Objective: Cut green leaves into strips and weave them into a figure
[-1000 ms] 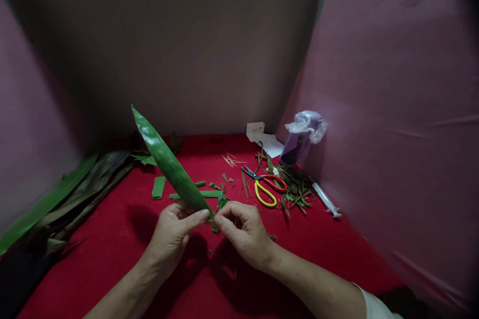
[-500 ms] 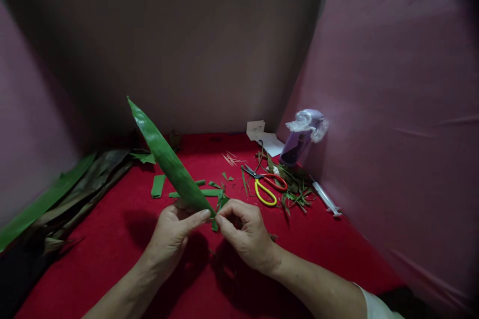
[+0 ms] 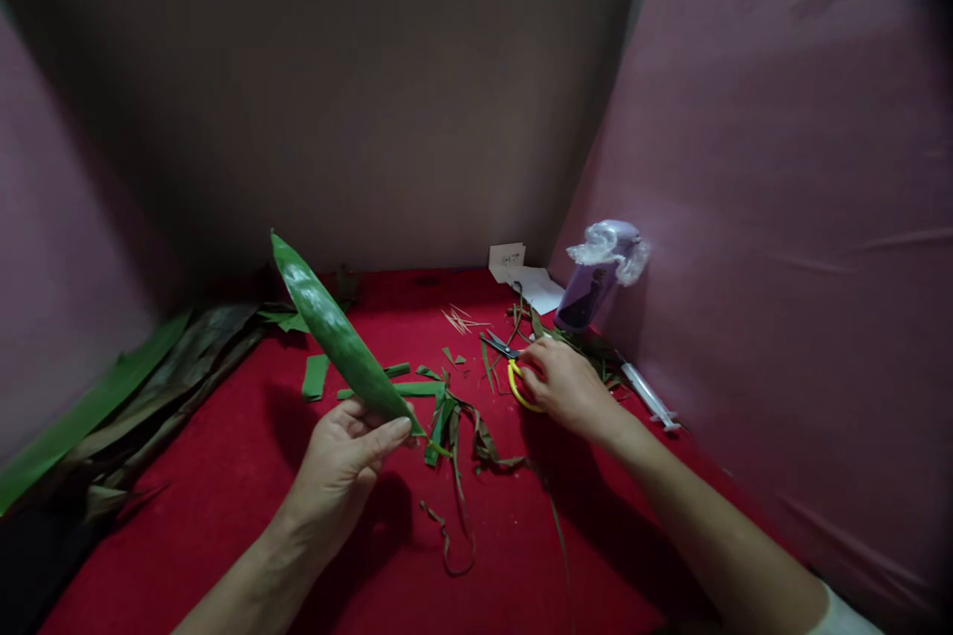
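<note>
My left hand (image 3: 357,461) pinches a long green leaf (image 3: 328,327) near its stem end, thumb on top. The leaf tilts up and to the left, its tip pointing away from me, and a thin stem (image 3: 438,447) pokes out past my thumb. Over to the right, my right hand (image 3: 570,387) is closed over the handles of the scissors (image 3: 513,375), which lie on the red cloth. Their yellow loop and dark blades show, while the red loop is covered by my fingers. Cut green leaf pieces (image 3: 417,388) and brown dried strips (image 3: 487,446) lie between my hands.
Toothpicks (image 3: 460,320) are scattered beyond the scissors. At the right stand a purple bottle (image 3: 588,293) topped with clear plastic, white paper (image 3: 537,288), plant scraps (image 3: 603,357) and a syringe (image 3: 649,395). Large leaves (image 3: 149,387) are piled at left. Walls enclose the red cloth (image 3: 223,536).
My right hand has left the leaf's stem end and moved right onto the scissors. My left hand still holds the leaf, whose tip has dropped slightly and shifted right.
</note>
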`<action>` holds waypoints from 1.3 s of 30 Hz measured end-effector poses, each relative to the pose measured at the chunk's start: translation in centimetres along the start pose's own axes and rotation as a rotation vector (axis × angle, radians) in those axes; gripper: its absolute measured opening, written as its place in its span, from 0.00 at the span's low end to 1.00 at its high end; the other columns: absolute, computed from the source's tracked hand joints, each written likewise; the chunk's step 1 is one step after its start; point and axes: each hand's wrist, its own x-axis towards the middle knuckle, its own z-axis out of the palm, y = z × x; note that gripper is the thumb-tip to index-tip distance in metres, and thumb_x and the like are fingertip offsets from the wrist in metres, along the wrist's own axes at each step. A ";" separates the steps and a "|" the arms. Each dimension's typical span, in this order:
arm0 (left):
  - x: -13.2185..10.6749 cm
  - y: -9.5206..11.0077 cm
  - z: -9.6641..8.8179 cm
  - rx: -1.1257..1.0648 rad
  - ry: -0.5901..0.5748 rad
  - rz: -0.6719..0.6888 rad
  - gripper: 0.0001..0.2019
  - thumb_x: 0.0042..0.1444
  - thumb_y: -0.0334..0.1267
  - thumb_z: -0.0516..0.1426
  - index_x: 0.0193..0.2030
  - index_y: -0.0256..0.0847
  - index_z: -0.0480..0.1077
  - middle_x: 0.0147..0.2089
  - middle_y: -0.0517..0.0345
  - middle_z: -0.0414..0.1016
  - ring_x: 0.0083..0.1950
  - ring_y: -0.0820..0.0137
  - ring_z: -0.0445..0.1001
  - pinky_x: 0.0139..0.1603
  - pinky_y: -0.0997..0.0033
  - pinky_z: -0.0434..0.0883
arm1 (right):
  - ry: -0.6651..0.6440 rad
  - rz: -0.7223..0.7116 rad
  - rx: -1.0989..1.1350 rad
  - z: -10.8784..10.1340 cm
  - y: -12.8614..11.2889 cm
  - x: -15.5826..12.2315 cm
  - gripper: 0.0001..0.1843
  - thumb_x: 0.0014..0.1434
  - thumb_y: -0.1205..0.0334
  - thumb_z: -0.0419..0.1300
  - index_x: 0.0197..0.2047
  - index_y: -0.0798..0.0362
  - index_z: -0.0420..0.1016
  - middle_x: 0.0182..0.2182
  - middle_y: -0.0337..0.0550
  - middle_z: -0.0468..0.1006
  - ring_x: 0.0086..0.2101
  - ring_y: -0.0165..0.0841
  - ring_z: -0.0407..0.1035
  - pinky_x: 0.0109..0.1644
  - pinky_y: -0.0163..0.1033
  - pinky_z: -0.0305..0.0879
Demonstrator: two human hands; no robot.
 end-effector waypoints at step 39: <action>-0.7 1.5 -0.6 0.007 -0.370 -0.214 0.09 0.43 0.24 0.62 0.34 0.35 0.75 0.29 0.54 0.76 0.30 0.72 0.72 0.33 0.75 0.69 | -0.945 0.056 0.995 -5.1 -4.3 -5.9 0.14 0.45 0.56 0.68 0.34 0.54 0.78 0.21 0.36 0.73 0.21 0.25 0.62 0.22 0.29 0.53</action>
